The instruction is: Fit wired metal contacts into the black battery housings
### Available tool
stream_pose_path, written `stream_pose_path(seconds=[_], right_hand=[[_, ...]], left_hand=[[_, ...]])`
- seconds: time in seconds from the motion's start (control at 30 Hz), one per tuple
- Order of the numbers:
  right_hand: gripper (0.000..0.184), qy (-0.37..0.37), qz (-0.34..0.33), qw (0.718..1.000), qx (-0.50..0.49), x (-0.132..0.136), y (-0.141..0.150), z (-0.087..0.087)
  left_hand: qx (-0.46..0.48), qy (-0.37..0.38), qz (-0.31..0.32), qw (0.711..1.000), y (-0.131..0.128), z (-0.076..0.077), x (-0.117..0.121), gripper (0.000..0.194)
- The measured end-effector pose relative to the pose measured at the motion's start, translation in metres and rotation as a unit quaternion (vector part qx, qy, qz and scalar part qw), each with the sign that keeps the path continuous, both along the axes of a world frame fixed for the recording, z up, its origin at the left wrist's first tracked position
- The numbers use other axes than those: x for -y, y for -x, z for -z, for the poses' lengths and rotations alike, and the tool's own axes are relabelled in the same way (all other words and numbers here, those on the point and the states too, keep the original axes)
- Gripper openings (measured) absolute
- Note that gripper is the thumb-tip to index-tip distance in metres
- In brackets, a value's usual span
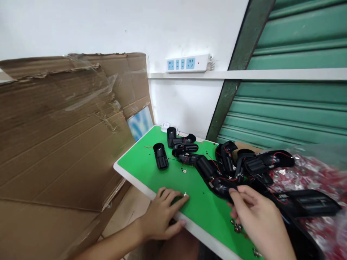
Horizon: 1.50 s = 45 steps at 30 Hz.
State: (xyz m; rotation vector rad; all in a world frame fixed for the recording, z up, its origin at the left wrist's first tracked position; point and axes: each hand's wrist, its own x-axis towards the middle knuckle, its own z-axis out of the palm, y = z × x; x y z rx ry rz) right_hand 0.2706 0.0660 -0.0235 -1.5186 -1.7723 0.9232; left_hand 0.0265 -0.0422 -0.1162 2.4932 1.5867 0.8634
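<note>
My left hand [166, 213] rests at the near edge of the green table [173, 180], fingers spread. Its index fingertip is beside a small white part [185, 194]; I cannot tell whether they touch. My right hand [255, 209] pinches the near end of a curved black plastic shell [222, 186] with a thin red wire along it. The fingers partly hide that end. More black shells with red wires lie heaped behind and to the right, and a single shell [161, 156] lies apart on the left. Another white part [184, 171] lies near the heap.
Small metal pieces [237, 227] lie by my right wrist. A clear plastic bag with red and silver contents [322, 180] fills the right side. Cardboard [67, 144] walls off the left. A power strip [188, 64] sits on the wall ledge, beside a green shutter [292, 108].
</note>
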Motion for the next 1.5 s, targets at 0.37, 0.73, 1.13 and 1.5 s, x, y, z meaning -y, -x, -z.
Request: stream_pose_path(seconds=[0.37, 0.73, 1.13, 1.5], right_hand=[[0.050, -0.170, -0.117, 0.977, -0.051, -0.107, -0.008, -0.054], [0.065, -0.142, 0.091, 0.971, -0.168, -0.079, 0.006, -0.030], [0.067, -0.040, 0.110, 0.904, -0.411, -0.090, -0.003, -0.034], [0.047, -0.344, 0.118, 0.922, -0.131, -0.088, 0.002, -0.012]], left_hand=[[0.513, 0.245, -0.013, 0.822, -0.039, -0.111, -0.135, 0.059], [0.696, 0.273, 0.157, 0.645, -0.102, -0.092, -0.200, 0.095], [0.656, 0.300, 0.273, 0.637, -0.055, -0.088, -0.190, 0.080], [0.642, 0.313, 0.183, 0.675, -0.067, -0.100, -0.181, 0.054]])
